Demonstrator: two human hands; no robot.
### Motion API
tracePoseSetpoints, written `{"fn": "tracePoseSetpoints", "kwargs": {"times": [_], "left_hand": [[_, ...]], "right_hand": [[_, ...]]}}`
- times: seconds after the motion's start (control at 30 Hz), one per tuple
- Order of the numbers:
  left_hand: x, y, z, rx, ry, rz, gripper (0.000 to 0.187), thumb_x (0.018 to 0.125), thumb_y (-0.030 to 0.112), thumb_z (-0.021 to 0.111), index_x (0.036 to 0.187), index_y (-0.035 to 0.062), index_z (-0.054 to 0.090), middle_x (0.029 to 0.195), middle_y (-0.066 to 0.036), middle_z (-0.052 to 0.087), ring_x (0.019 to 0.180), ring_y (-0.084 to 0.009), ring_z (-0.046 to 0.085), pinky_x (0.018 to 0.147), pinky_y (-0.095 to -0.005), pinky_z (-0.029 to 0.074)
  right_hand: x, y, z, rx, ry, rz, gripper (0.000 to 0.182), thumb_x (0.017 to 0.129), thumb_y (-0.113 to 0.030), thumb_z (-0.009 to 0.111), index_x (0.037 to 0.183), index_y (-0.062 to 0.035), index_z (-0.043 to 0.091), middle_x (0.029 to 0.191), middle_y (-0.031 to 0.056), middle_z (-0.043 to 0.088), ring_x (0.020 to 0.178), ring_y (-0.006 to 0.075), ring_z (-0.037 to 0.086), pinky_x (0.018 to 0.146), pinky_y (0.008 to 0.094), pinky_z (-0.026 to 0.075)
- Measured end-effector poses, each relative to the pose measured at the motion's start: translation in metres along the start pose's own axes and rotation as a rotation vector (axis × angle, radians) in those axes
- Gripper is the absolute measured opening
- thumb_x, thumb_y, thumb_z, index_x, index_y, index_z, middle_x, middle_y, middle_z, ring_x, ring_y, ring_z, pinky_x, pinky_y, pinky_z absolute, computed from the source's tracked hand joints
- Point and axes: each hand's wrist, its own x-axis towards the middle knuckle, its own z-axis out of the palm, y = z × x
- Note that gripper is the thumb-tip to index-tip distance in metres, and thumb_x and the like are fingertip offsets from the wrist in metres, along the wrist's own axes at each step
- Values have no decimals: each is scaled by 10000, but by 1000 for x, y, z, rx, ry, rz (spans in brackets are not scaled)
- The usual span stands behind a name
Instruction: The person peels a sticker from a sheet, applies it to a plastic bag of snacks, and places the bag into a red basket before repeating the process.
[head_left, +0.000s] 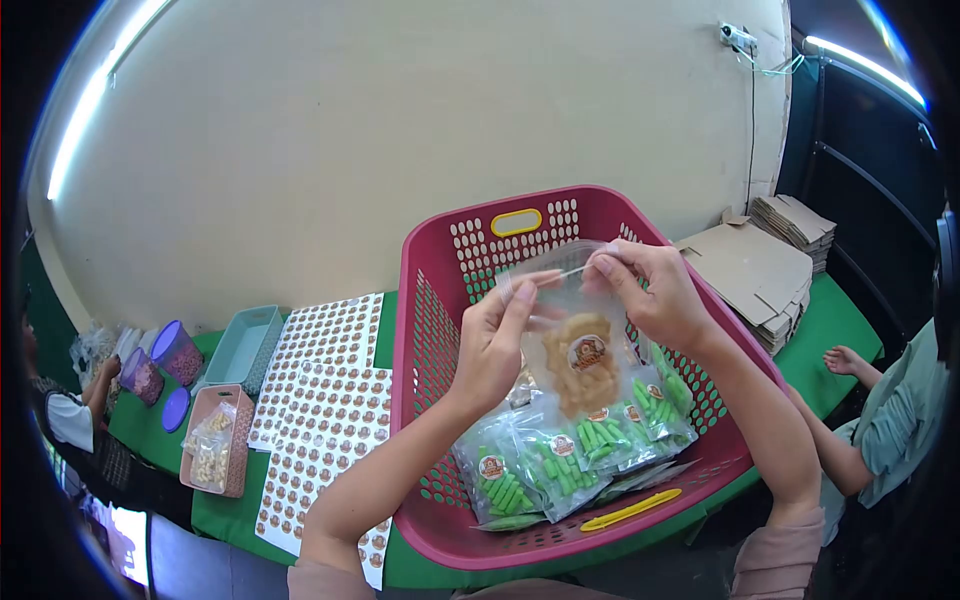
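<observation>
pink tray [243,440]: at 9 o'clock, holds a bag of pale snacks.
sticker sheets [325,400]: flat, just right of it.
left hand [495,345]: fingers closed, pinching the clear pouch [575,350] top edge.
right hand [650,295]: pinching the opposite corner; best to press evenly along the seal.
red basket [435,300]: under the pouch, holds green snack packs [560,460] at 6 o'clock.

Sticker sheets [325,420] lie spread across the green surface [225,510], just beside a pink tray [238,440] holding a pale snack bag [208,450]. Behind that sits a light-blue tub [243,345], with purple-lidded jars [165,360] near a person's arm [100,385] at far left. Over on the right, flattened cardboard boxes [765,275] are stacked.
</observation>
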Motion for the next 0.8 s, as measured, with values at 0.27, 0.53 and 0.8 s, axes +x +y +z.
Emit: {"fn": "tracePoseSetpoints", "kwargs": {"times": [0.27, 0.53, 0.8], "left_hand": [[5, -7, -6, 38, -10, -25, 326, 911, 242, 375, 1031, -15, 536, 916, -80, 586, 812, -146, 585, 708, -274, 470], [1, -7, -3, -21, -8, -35, 240, 873, 190, 474, 940, -18, 574, 875, -90, 595, 756, -133, 591, 666, -247, 477], [2, -6, -6, 15, -3, -3, 165, 814, 131, 574, 855, -27, 591, 797, -60, 593, 709, -125, 595, 653, -231, 480]], "right_hand": [[-3, 6, 9, 370, 22, 62, 162, 823, -105, 510, 846, 26, 604, 704, 62, 619, 623, 75, 542, 572, 228, 438], [-6, 4, 8, 236, 4, 43, 154, 786, -121, 579, 818, 23, 623, 720, 53, 626, 638, 60, 533, 576, 220, 434], [-9, -1, 13, 294, -54, 61, 155, 755, -130, 614, 760, 25, 611, 654, 51, 608, 606, 57, 521, 534, 222, 419]]}}
